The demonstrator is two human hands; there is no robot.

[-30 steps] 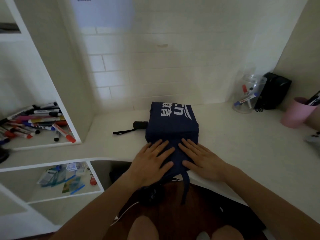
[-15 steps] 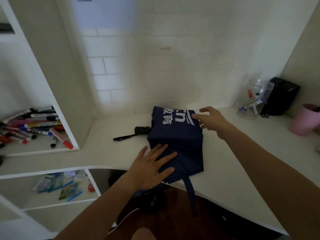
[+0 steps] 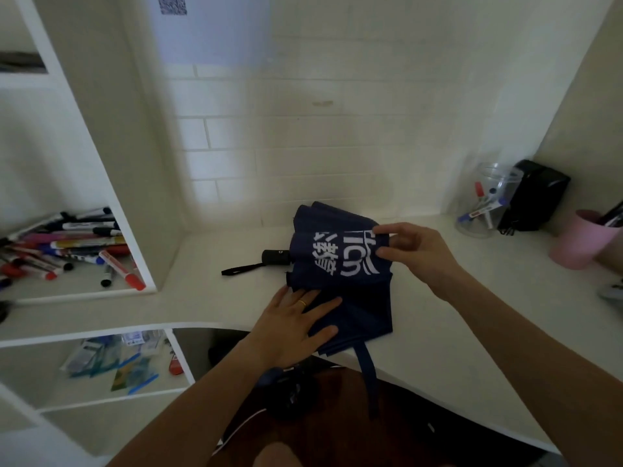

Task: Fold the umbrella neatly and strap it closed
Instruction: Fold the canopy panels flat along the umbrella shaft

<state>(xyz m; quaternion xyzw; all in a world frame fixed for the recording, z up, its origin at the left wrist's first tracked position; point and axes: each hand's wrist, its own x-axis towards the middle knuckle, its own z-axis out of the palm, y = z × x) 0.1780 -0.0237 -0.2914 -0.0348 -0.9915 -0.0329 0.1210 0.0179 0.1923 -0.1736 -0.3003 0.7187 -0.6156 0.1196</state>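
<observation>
A navy blue folding umbrella [image 3: 350, 291] with white lettering lies on the white desk [image 3: 455, 318]. Its black handle [image 3: 275, 257] with a wrist loop sticks out to the left. The closing strap [image 3: 368, 369] hangs over the desk's front edge. My left hand [image 3: 296, 328] lies flat, fingers spread, on the near part of the canopy. My right hand [image 3: 413, 251] pinches the far right edge of the canopy and lifts it off the desk, so the printed fold stands tilted up.
A shelf of marker pens [image 3: 67, 247] is on the left, and a lower shelf holds packets [image 3: 114, 358]. At the right stand a clear jar of pens [image 3: 485, 203], a black box [image 3: 536, 193] and a pink cup [image 3: 580, 239].
My right hand left the near canopy, reached to its far right corner, then gripped and raised that edge. My left hand stayed pressed on the near part.
</observation>
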